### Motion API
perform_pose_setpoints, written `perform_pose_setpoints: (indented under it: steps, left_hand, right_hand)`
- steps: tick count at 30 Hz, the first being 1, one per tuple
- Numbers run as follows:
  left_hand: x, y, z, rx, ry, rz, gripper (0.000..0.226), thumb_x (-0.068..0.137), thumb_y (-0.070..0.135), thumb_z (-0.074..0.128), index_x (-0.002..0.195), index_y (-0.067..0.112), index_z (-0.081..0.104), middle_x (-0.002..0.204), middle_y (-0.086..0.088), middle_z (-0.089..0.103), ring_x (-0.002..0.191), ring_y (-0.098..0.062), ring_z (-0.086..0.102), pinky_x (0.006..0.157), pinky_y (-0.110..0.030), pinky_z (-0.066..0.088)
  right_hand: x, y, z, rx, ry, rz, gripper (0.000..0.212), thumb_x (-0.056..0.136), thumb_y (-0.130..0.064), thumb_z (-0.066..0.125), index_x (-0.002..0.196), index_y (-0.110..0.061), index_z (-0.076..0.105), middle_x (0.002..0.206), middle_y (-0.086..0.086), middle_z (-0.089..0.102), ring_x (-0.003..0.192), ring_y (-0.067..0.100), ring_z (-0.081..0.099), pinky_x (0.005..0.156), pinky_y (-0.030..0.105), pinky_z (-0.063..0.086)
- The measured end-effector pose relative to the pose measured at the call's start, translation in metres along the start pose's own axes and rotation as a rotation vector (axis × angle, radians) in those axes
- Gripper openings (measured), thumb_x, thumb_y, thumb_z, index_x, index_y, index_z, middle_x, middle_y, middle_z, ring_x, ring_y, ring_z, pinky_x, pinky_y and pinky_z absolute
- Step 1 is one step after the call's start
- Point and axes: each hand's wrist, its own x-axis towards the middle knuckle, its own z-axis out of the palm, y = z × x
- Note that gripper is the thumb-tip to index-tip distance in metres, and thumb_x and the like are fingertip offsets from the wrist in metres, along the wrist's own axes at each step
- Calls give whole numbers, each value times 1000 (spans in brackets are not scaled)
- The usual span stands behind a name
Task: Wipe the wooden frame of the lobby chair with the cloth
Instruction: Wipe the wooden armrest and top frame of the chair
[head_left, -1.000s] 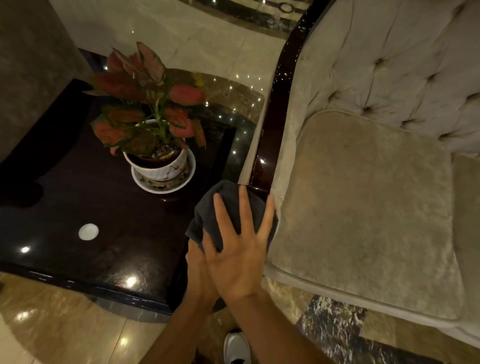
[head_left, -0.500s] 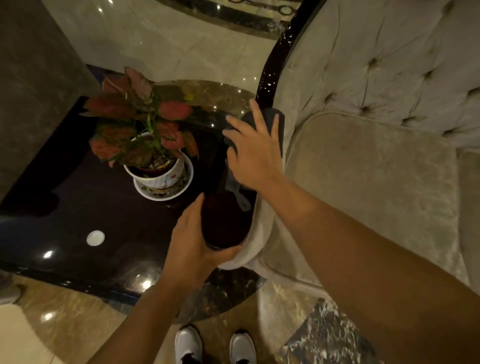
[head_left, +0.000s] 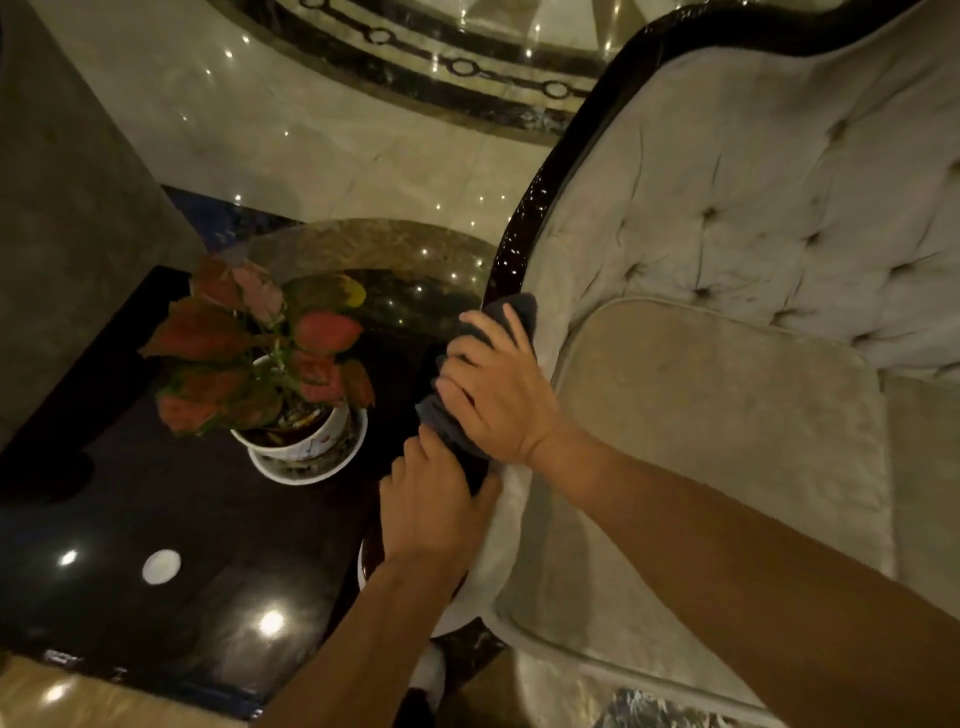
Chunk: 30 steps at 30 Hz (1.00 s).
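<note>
Cloth (head_left: 511, 317) pressed on wooden frame (head_left: 524, 223) under right hand (head_left: 498, 395), grip flat; left hand (head_left: 431, 514) grip clasping frame.

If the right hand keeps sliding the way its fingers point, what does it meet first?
The right hand presses the cloth on the wooden frame, fingers pointing up along it. Going on, it likely meets only more bare frame; nothing shows in its way.
</note>
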Motion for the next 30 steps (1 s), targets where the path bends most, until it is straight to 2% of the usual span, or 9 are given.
perform_pose_setpoints:
  steps: [2, 4, 7, 11, 14, 17, 21, 26, 30]
  left_hand:
    - [16, 10, -1, -116, -4, -6, 74, 84, 57, 55, 137, 10, 30, 128, -8, 49, 114, -29, 52, 92, -45, 48]
    - [29, 18, 0, -227, 15, -36, 67, 83, 52, 58, 132, 13, 32, 123, -6, 49, 111, -26, 54, 89, -45, 51]
    - [60, 38, -3, -288, 70, -38, 60, 82, 51, 58, 127, 18, 36, 117, -1, 52, 106, -22, 57, 83, -45, 54]
    - [132, 79, -16, -222, 102, -5, 49, 84, 46, 56, 121, 21, 36, 115, -1, 52, 101, -21, 57, 78, -40, 55]
    - [188, 110, -27, -114, 101, 38, 53, 87, 48, 50, 128, 20, 32, 119, -3, 51, 103, -22, 56, 79, -39, 54]
    - [245, 141, -29, -77, 101, 95, 51, 91, 49, 44, 130, 19, 33, 121, -3, 51, 104, -23, 56, 79, -39, 53]
    - [310, 180, -28, -21, 58, 165, 56, 93, 56, 33, 134, 18, 29, 125, -3, 50, 108, -22, 56, 79, -37, 52]
    - [385, 238, -28, -15, 65, 238, 51, 93, 59, 33, 124, 18, 35, 119, -5, 55, 103, -24, 59, 77, -41, 55]
    - [430, 282, -37, -58, 82, 335, 55, 93, 55, 40, 130, 16, 33, 120, -8, 54, 98, -26, 60, 74, -42, 55]
  right_hand:
    - [3, 21, -6, -16, -48, -206, 38, 101, -34, 37, 99, -16, 71, 110, 7, 68, 127, 36, 49, 119, 58, 17]
    - [23, 47, -16, -25, -117, -314, 37, 102, -33, 36, 103, -17, 70, 109, 7, 67, 120, 34, 52, 120, 53, 18]
    - [69, 93, -22, 51, -107, -187, 41, 103, -29, 30, 105, -15, 69, 108, 6, 66, 115, 31, 51, 120, 51, 18]
    - [111, 157, -21, 109, -113, -41, 39, 104, -27, 28, 107, -15, 65, 111, 6, 63, 115, 28, 49, 119, 51, 18]
    - [148, 209, -28, 7, -158, 40, 42, 104, -30, 24, 107, -17, 64, 111, 4, 62, 115, 26, 47, 121, 49, 13]
    - [184, 272, -46, -217, -189, 94, 44, 103, -36, 21, 106, -18, 61, 111, 3, 62, 117, 28, 46, 123, 48, 10]
    - [218, 340, -85, -427, -73, 152, 41, 103, -37, 29, 100, -14, 63, 105, 7, 64, 114, 33, 50, 121, 50, 17]
    - [238, 399, -121, -450, 71, 239, 39, 103, -36, 31, 99, -14, 63, 101, 8, 64, 106, 32, 53, 117, 52, 25]
    - [241, 419, -134, -431, 184, 375, 39, 103, -35, 29, 100, -17, 63, 103, 5, 65, 104, 28, 53, 117, 50, 26]
